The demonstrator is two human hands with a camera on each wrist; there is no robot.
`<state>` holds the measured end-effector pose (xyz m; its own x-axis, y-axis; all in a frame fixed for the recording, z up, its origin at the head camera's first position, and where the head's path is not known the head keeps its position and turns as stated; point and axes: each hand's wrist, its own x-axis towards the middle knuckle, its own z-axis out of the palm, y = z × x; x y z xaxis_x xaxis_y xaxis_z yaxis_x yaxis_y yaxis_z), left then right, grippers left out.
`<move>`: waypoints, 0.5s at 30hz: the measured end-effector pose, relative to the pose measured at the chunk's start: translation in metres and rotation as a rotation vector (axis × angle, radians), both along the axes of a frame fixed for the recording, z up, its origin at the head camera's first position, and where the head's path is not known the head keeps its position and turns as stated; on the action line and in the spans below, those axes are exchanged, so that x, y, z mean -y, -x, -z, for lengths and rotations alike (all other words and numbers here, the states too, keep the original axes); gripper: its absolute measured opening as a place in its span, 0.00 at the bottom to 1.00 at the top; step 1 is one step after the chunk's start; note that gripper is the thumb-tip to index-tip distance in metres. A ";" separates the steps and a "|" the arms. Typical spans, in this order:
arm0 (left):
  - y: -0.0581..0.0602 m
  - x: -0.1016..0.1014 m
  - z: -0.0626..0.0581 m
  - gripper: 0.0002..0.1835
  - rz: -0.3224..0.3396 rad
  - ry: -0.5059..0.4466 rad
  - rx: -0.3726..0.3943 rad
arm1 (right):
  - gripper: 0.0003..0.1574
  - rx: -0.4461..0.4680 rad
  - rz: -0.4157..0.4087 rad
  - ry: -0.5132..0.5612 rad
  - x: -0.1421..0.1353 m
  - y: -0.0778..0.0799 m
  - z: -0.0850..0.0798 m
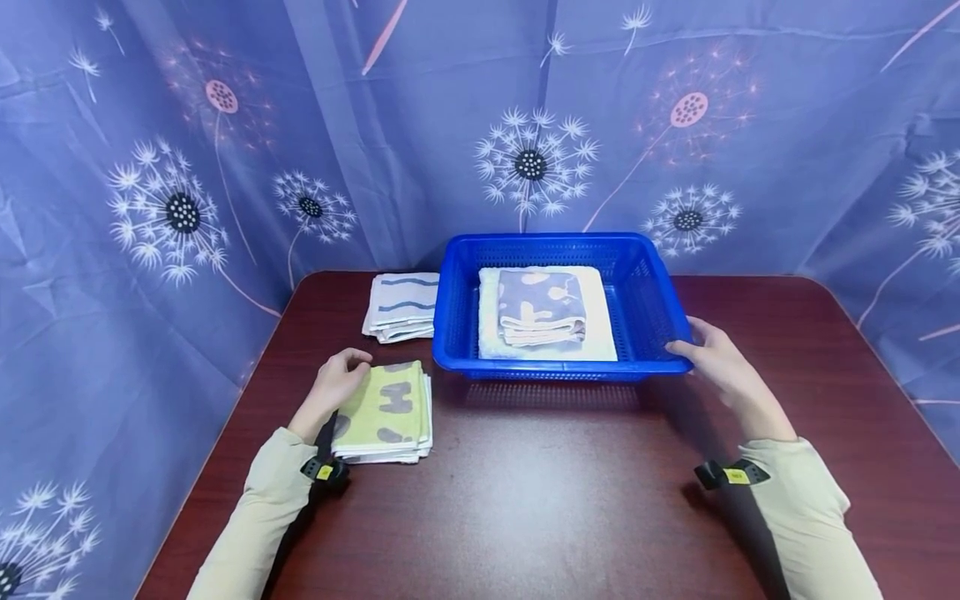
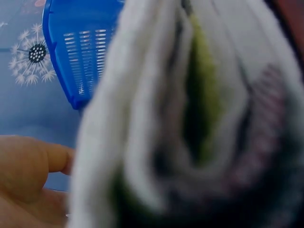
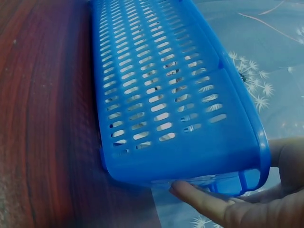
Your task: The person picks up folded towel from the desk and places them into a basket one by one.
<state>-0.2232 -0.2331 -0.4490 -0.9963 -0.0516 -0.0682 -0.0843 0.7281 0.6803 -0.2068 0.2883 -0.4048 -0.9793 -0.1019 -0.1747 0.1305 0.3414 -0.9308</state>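
Note:
A yellow-green folded towel (image 1: pixel 386 408) with grey patches lies at the left of the table, white layers showing along its edge. My left hand (image 1: pixel 339 385) is at its far left corner, thumb along the top edge and fingers curled by the side. The towel's thick folds (image 2: pixel 147 118) fill most of the left wrist view, blurred, hiding the fingertips. My right hand (image 1: pixel 722 358) grips the near right corner of a blue plastic basket (image 1: pixel 555 367), thumb over the rim. Inside the basket, a grey patterned folded towel (image 1: pixel 540 296) rests on a white folded towel (image 1: pixel 603 325).
A white folded towel with blue-grey stripes (image 1: pixel 405 300) sits left of the basket, partly covered by its rim. The dark red table (image 1: pixel 525 500) ends at a blue dandelion-print curtain (image 1: pixel 420 125) behind and at the sides.

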 end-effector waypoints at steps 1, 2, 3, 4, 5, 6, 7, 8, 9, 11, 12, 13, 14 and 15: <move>-0.001 0.001 0.000 0.15 0.003 -0.006 0.010 | 0.41 0.005 -0.005 0.014 -0.001 0.000 0.000; -0.002 0.001 0.000 0.15 0.007 -0.012 0.019 | 0.41 0.013 -0.008 0.035 -0.002 0.000 -0.001; -0.003 0.002 0.000 0.15 0.008 -0.020 0.030 | 0.42 0.018 -0.012 0.052 -0.002 -0.001 -0.001; -0.003 0.002 0.000 0.16 0.011 -0.025 0.040 | 0.42 0.024 -0.018 0.076 -0.003 -0.001 -0.001; -0.004 0.002 0.000 0.16 0.012 -0.030 0.047 | 0.43 0.029 -0.021 0.104 -0.004 0.000 -0.001; -0.005 0.002 0.000 0.16 0.012 -0.035 0.058 | 0.43 0.034 -0.025 0.129 -0.004 0.000 -0.001; -0.005 0.002 0.000 0.16 0.011 -0.040 0.067 | 0.44 0.037 -0.030 0.146 -0.005 0.000 -0.002; -0.005 0.003 0.000 0.16 0.015 -0.039 0.073 | 0.45 0.041 -0.033 0.163 -0.005 0.000 -0.002; -0.006 0.003 0.001 0.16 0.021 -0.036 0.079 | 0.45 0.045 -0.036 0.178 -0.005 0.000 -0.002; -0.006 0.003 0.001 0.16 0.032 -0.028 0.084 | 0.46 0.054 -0.036 0.197 -0.005 0.001 -0.003; -0.006 0.003 0.001 0.16 0.036 -0.025 0.085 | 0.46 0.057 -0.037 0.202 -0.005 0.001 -0.003; -0.006 0.003 0.002 0.16 0.037 -0.019 0.082 | 0.46 0.060 -0.036 0.209 -0.005 0.001 -0.003; -0.007 0.003 0.002 0.17 0.034 -0.013 0.080 | 0.46 0.064 -0.036 0.220 -0.005 0.001 -0.003; -0.007 0.003 0.002 0.17 0.029 -0.010 0.080 | 0.47 0.068 -0.037 0.235 -0.005 0.001 -0.004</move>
<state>-0.2159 -0.2362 -0.4514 -0.9887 -0.0220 -0.1480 -0.1178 0.7245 0.6791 -0.2080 0.2929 -0.4013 -0.9610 -0.1827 -0.2076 0.1873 0.1223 -0.9747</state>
